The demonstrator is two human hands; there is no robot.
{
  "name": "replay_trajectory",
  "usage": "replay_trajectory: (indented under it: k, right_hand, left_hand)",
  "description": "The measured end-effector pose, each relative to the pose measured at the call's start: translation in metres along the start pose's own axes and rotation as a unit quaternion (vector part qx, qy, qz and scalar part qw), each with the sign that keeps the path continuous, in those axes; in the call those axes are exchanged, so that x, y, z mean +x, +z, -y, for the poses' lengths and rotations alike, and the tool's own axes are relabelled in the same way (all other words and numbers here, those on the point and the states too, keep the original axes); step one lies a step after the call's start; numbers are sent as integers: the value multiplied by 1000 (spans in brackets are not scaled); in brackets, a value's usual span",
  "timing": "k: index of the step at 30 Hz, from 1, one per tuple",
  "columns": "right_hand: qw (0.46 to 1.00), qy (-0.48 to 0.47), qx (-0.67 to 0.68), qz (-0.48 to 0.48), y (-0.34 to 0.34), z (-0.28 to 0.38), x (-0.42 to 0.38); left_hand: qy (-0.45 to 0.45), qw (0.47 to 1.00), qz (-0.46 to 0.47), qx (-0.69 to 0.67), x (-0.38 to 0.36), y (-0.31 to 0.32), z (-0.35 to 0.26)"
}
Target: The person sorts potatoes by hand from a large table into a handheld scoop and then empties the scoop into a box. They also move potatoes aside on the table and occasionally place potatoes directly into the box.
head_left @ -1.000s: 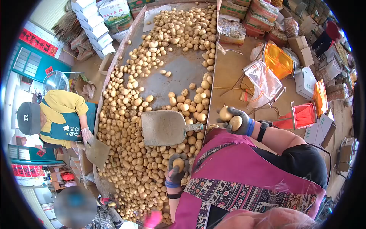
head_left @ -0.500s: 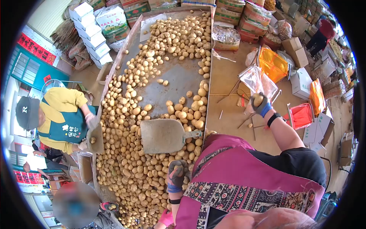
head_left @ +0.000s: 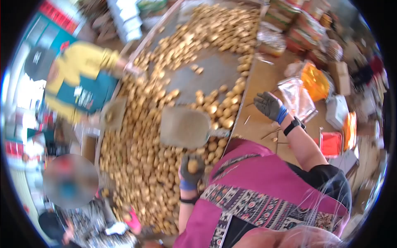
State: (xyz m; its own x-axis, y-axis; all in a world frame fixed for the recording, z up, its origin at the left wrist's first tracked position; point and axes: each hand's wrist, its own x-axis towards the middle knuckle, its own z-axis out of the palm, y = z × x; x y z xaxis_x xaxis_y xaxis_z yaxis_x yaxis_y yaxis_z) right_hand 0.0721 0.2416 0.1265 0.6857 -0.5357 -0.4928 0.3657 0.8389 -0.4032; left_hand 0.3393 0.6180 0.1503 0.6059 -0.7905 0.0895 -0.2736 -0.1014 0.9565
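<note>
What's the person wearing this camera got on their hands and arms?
The left hand and right hand wear dark grey gloves with blue cuffs. A black band circles each wrist; the right one looks watch-like. The right arm has a short black sleeve. Blur hides finer markings.

Left grip (head_left: pixel 192 177): gloved, holding one potato (head_left: pixel 193 166)
Right grip (head_left: pixel 269 106): gloved, unclenched, near clear bag (head_left: pixel 295 95)
Counter (head_left: pixel 206 74): heaped potatoes (head_left: pixel 136 161), scoop (head_left: pixel 185 127) atop them

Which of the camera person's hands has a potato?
The left hand, over the pile: a potato shows in it. The right hand is open, with none showing.
</note>
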Motion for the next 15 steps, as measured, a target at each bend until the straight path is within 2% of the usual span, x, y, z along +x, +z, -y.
replay_trajectory:
  k: [1, 2, 3, 4, 5, 6, 7, 8, 9, 10, 12, 13, 15]
  right_hand:
    - [995, 6, -102, -8, 19, -34, 9]
    - [988, 10, -152, 15, 36, -63, 16]
    - [979, 8, -200, 40, 50, -85, 24]
    - [975, 35, -211, 55, 59, -103, 35]
    - [921, -32, -377, 95, 68, -117, 43]
    - [834, -106, -524, 137, 76, -128, 48]
    - [839, -92, -512, 158, 85, -137, 50]
    - [793, -81, -579, 171, 89, -141, 56]
    - [741, -71, -642, 184, 92, -143, 63]
    - [732, -60, -648, 201, 91, -147, 69]
    - [840, 80, -507, 176, 90, -159, 74]
    - [831, 91, -516, 188, 102, -164, 69]
    - [870, 242, -426, 56, 124, -170, 57]
  left_hand:
    - [37, 997, -42, 53, 14, -3, -61]
    - [46, 993, -82, 64, 17, -4, -60]
    - [-181, 911, -134, -345, 13, 5, -39]
    - [-263, 656, -50, -706, 22, -17, -67]
    - [-206, 685, 5, -699, 22, -20, -62]
    - [-176, 726, 8, -664, 19, -22, -64]
    - [-147, 765, 15, -627, 14, -25, -66]
    - [-139, 765, -4, -629, 8, -29, -58]
    - [-144, 775, 29, -614, 0, -33, -45]
    - [-150, 784, 61, -599, -7, -37, -41]
    - [-208, 761, 26, -614, -25, -37, -35]
    - [-239, 745, 2, -622, -34, -37, -29]
    - [-233, 741, -45, -629, -54, -37, -17]
